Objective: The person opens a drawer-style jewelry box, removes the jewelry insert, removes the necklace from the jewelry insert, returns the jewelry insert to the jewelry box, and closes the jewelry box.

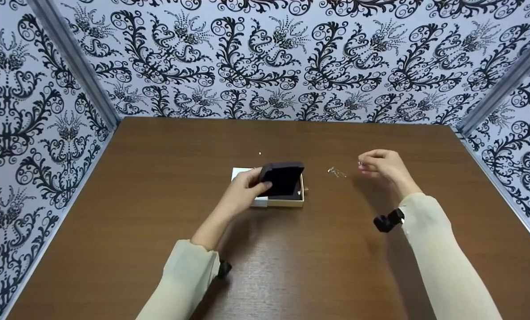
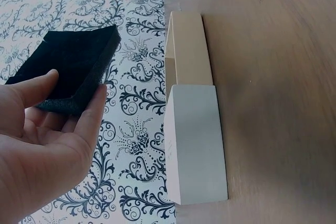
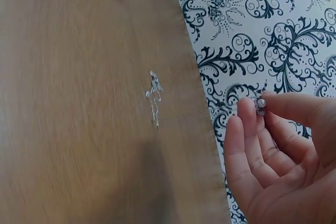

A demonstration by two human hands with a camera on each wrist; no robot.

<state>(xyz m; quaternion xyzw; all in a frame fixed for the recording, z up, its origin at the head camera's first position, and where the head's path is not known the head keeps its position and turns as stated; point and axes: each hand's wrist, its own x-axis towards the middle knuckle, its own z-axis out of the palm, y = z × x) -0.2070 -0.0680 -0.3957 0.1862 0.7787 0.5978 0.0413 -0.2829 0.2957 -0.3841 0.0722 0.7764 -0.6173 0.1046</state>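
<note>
My left hand (image 1: 243,190) grips a black foam pad (image 2: 68,66), tilted up, with the thumb on its face and the fingers beneath. Below the pad in the head view lies a slide-out jewelry box with a white sleeve (image 2: 198,145) and a tan tray (image 2: 190,48). Off to the right, above the table, my right hand (image 1: 383,165) pinches a small silvery piece of jewelry (image 3: 261,104) with a pearl-like bead. A thin chain (image 3: 189,115) runs from near that piece toward a small heap of silvery jewelry (image 3: 154,95) on the table.
A tiny bright item (image 1: 259,153) sits on the brown table (image 1: 180,146) behind the box. Patterned walls (image 1: 265,58) close off the back and both sides. A black wrist camera (image 1: 389,220) is on the right sleeve.
</note>
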